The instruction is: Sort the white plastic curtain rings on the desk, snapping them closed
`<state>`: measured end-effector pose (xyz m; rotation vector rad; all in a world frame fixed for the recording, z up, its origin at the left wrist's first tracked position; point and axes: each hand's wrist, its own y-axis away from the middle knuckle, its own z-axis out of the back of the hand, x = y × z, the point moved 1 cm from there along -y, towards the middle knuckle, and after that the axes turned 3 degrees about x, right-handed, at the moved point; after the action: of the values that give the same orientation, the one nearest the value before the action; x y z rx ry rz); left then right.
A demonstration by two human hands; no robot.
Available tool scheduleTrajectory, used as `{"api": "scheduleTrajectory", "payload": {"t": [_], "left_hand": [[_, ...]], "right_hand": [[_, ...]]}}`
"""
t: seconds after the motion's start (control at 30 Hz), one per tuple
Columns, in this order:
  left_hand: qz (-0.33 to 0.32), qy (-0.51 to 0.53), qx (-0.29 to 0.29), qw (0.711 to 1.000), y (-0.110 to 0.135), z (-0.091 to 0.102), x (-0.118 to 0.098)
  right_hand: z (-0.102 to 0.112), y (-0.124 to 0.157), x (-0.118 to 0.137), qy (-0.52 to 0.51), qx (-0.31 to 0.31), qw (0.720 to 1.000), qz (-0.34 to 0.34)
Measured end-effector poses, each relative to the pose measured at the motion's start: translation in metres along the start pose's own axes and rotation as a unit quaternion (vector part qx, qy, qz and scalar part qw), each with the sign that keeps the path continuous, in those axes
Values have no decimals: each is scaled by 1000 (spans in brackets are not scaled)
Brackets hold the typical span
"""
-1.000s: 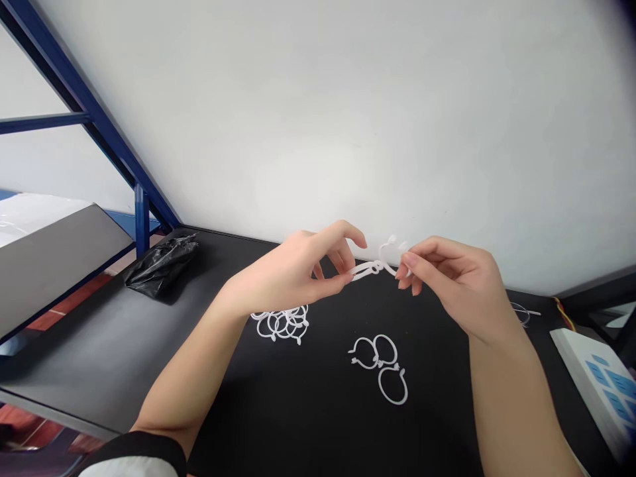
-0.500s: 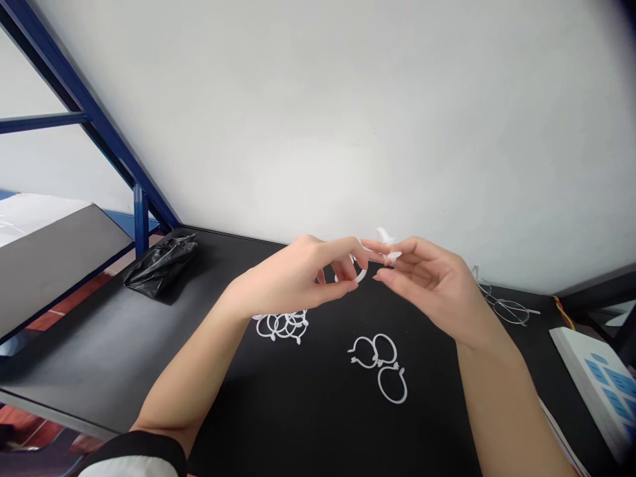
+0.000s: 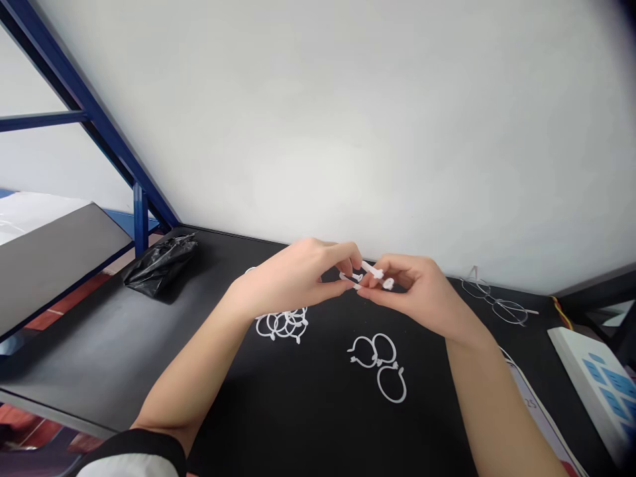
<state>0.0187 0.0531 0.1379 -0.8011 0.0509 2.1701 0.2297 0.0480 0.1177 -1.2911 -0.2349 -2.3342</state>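
Observation:
Above the black tabletop (image 3: 308, 397), my left hand (image 3: 298, 275) is closed on white plastic curtain rings (image 3: 371, 269), pinching them between thumb and fingers. My right hand (image 3: 422, 288) closes on the same rings from the other side, its thumb and fingertips at their knobbed ends. How many rings are held is unclear, as fingers cover part of them. Below my left wrist lies a cluster of overlapping white rings (image 3: 273, 324), partly hidden by the hand. Nearer to me, a group of three unfastened rings (image 3: 391, 400) rests on the table, with their ends apart.
A crumpled black plastic bag (image 3: 161, 265) lies at the back left, near a blue metal frame (image 3: 142, 218). Wire-framed glasses (image 3: 509, 311) rest at the back right. A white box with blue markings (image 3: 591, 384) stands at the right edge. A pale wall (image 3: 338, 132) rises behind the table.
My right hand has moved slightly left and down, and its fingers have closed in on the rings. The rings between my hands have tilted lower. My left hand has barely moved.

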Motion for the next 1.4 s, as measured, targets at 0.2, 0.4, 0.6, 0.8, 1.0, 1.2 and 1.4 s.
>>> {"api": "scheduleTrajectory", "payload": {"t": [0.2, 0.4, 0.6, 0.8, 1.0, 1.2, 1.4], "left_hand": [[49, -85, -29, 995, 0, -2, 7], [35, -85, -30, 995, 1, -1, 5], [36, -84, -32, 995, 1, -1, 4], [41, -74, -31, 996, 1, -1, 5], [23, 4, -94, 995, 0, -3, -4], [6, 13, -55, 998, -3, -8, -7], [10, -2, -42, 999, -6, -12, -6]], "right_hand": [[-6, -23, -47, 167, 86, 978, -89], [-15, -31, -73, 192, 174, 952, -164], [-18, -29, -74, 196, 231, 935, -186], [-10, -25, -52, 124, 169, 972, -109], [-10, -13, -10, -25, -12, 999, 32], [-18, 1, 11, -93, -91, 983, 131], [-25, 0, 11, -93, -80, 980, 159]]}}
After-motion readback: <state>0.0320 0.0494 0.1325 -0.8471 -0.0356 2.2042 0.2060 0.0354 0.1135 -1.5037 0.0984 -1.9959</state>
